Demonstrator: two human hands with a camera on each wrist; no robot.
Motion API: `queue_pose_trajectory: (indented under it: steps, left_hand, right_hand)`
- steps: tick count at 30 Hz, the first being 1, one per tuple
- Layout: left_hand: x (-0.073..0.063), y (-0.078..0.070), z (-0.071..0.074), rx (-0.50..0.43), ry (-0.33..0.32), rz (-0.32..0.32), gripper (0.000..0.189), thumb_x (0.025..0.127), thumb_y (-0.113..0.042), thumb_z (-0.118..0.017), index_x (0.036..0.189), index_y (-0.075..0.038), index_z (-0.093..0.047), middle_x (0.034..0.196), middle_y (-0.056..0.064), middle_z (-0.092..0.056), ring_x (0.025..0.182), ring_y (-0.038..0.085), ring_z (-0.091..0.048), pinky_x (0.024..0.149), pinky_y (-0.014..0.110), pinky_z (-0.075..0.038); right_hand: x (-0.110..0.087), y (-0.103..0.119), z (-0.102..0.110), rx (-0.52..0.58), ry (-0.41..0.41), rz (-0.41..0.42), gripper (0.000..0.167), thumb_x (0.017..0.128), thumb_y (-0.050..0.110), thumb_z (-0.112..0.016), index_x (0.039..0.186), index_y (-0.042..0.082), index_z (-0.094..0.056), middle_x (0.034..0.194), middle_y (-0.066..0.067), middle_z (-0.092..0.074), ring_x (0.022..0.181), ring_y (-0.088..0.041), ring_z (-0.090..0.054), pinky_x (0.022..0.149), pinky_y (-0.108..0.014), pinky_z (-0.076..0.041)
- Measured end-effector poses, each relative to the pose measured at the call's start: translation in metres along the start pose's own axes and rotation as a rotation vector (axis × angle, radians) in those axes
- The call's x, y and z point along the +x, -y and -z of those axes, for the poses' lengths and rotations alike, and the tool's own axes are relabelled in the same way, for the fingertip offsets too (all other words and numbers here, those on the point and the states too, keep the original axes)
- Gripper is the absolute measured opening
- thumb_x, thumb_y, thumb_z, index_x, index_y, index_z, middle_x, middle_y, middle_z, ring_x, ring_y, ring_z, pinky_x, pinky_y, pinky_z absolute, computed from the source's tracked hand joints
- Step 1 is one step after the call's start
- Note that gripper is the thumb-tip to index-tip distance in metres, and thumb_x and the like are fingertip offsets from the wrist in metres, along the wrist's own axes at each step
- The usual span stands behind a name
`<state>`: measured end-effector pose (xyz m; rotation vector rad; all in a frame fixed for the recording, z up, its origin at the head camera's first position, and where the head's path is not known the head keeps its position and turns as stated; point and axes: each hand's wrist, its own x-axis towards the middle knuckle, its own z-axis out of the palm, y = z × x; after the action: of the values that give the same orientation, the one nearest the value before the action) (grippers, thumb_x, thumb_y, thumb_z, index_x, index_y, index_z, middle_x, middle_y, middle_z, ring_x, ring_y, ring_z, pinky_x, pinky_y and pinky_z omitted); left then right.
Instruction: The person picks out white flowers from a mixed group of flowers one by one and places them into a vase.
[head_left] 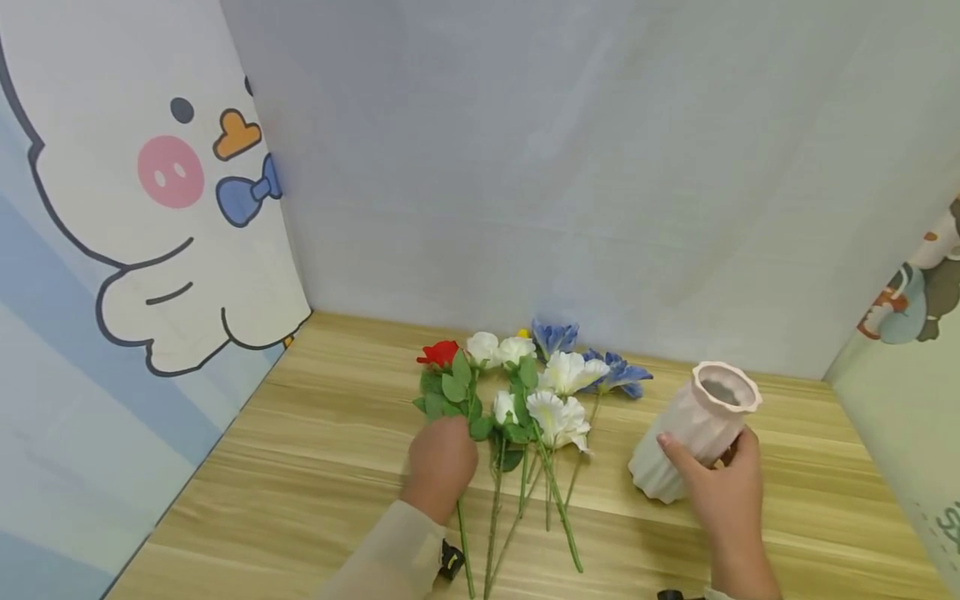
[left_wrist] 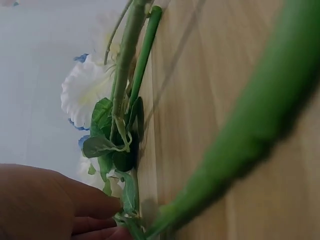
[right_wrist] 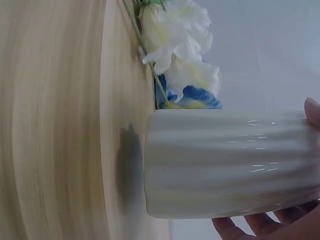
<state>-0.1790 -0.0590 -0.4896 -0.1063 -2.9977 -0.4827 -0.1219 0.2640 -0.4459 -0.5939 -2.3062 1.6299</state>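
Note:
My left hand pinches the red rose by its green stem, just below the leaves. In the left wrist view the stem runs large across the foreground to the fingertips; the red bloom is out of sight there. My right hand grips a white fluted vase around its side, thumb on the near face. The vase tilts with its wavy mouth up and to the right. In the right wrist view its base is near the wooden table, with a shadow beside it.
White roses, ruffled white flowers and blue flowers lie on the wooden table between the hands, stems toward me. A bit of yellow shows among them. A grey backdrop stands behind, with a cartoon-printed panel at left.

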Motion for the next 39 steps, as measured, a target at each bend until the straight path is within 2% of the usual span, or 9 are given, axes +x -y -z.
queue_pose_trajectory:
  steps: [6, 8, 12, 15, 18, 20, 28, 32, 39]
  left_hand:
    - [0.004, -0.005, -0.005, 0.002, 0.003, 0.041, 0.011, 0.092, -0.003, -0.067, 0.082, -0.005, -0.069, 0.069, 0.009, -0.062, 0.063, 0.025, -0.065, 0.052, 0.040, -0.055]
    - [0.004, -0.004, -0.004, -0.034, 0.004, 0.059, 0.007, 0.091, -0.001, -0.066, 0.087, -0.003, -0.071, 0.072, 0.011, -0.065, 0.065, 0.027, -0.066, 0.052, 0.041, -0.055]
    - [0.005, -0.002, 0.000, -0.182, 0.041, 0.100, 0.026, 0.091, -0.003, -0.064, 0.115, -0.001, -0.073, 0.095, 0.014, -0.073, 0.075, 0.028, -0.068, 0.062, 0.042, -0.056]
    - [0.006, 0.001, 0.002, -0.327, 0.075, 0.124, 0.042, 0.090, -0.005, -0.064, 0.132, 0.000, -0.067, 0.086, 0.012, -0.072, 0.064, 0.021, -0.061, 0.058, 0.038, -0.050]
    - [0.007, 0.006, 0.004, -0.479, 0.086, 0.125, 0.048, 0.089, -0.004, -0.064, 0.136, 0.003, -0.063, 0.065, 0.004, -0.061, 0.050, 0.014, -0.045, 0.051, 0.032, -0.039]
    - [0.007, 0.009, 0.005, -0.576, 0.091, 0.128, 0.051, 0.088, -0.003, -0.063, 0.138, 0.004, -0.061, 0.064, 0.000, -0.056, 0.048, 0.012, -0.041, 0.050, 0.031, -0.037]
    - [-0.001, 0.016, 0.015, -0.841, 0.071, 0.165, 0.043, 0.088, -0.005, -0.064, 0.131, -0.003, -0.067, 0.093, 0.004, -0.065, 0.076, 0.018, -0.057, 0.066, 0.034, -0.048]
    - [-0.008, 0.013, 0.022, -0.963, 0.069, 0.153, 0.036, 0.088, -0.003, -0.063, 0.124, -0.002, -0.068, 0.094, 0.006, -0.064, 0.076, 0.019, -0.056, 0.065, 0.032, -0.049]
    - [-0.014, 0.002, 0.028, -1.187, 0.104, 0.060, 0.022, 0.085, 0.007, -0.058, 0.107, 0.006, -0.057, 0.088, 0.010, -0.057, 0.066, 0.017, -0.054, 0.060, 0.032, -0.056]
  right_hand:
    - [-0.008, 0.003, -0.011, 0.001, 0.066, 0.036, 0.097, 0.086, 0.038, -0.086, 0.158, 0.008, -0.028, 0.144, -0.013, -0.048, 0.128, -0.026, -0.049, 0.093, -0.029, -0.049]
    - [-0.009, 0.004, -0.015, -0.001, 0.109, 0.042, 0.098, 0.086, 0.038, -0.086, 0.159, 0.009, -0.027, 0.145, -0.015, -0.047, 0.128, -0.029, -0.049, 0.093, -0.033, -0.050]
    - [-0.008, 0.004, -0.022, -0.003, 0.187, 0.060, 0.102, 0.085, 0.039, -0.087, 0.160, 0.010, -0.024, 0.146, -0.017, -0.045, 0.131, -0.032, -0.047, 0.099, -0.047, -0.050]
    - [-0.008, 0.004, -0.027, 0.009, 0.229, 0.079, 0.105, 0.084, 0.039, -0.087, 0.161, 0.011, -0.022, 0.149, -0.018, -0.043, 0.134, -0.034, -0.045, 0.103, -0.057, -0.047]
    - [-0.007, 0.004, -0.032, 0.009, 0.243, 0.112, 0.105, 0.083, 0.038, -0.089, 0.161, 0.010, -0.023, 0.150, -0.019, -0.043, 0.136, -0.035, -0.044, 0.104, -0.059, -0.046]
    - [-0.007, 0.005, -0.035, 0.013, 0.246, 0.131, 0.104, 0.083, 0.036, -0.090, 0.160, 0.009, -0.025, 0.150, -0.019, -0.043, 0.136, -0.035, -0.044, 0.104, -0.059, -0.046]
    - [-0.011, 0.004, -0.047, 0.042, 0.258, 0.200, 0.096, 0.082, 0.020, -0.090, 0.151, 0.003, -0.026, 0.146, -0.022, -0.041, 0.131, -0.042, -0.046, 0.102, -0.065, -0.045]
    - [-0.012, 0.001, -0.051, 0.066, 0.263, 0.211, 0.094, 0.082, 0.014, -0.089, 0.149, 0.002, -0.025, 0.145, -0.023, -0.041, 0.131, -0.043, -0.047, 0.104, -0.063, -0.042]
    - [-0.015, -0.005, -0.051, 0.072, 0.258, 0.256, 0.098, 0.083, 0.013, -0.088, 0.154, 0.005, -0.021, 0.146, -0.022, -0.041, 0.134, -0.041, -0.046, 0.107, -0.062, -0.040]
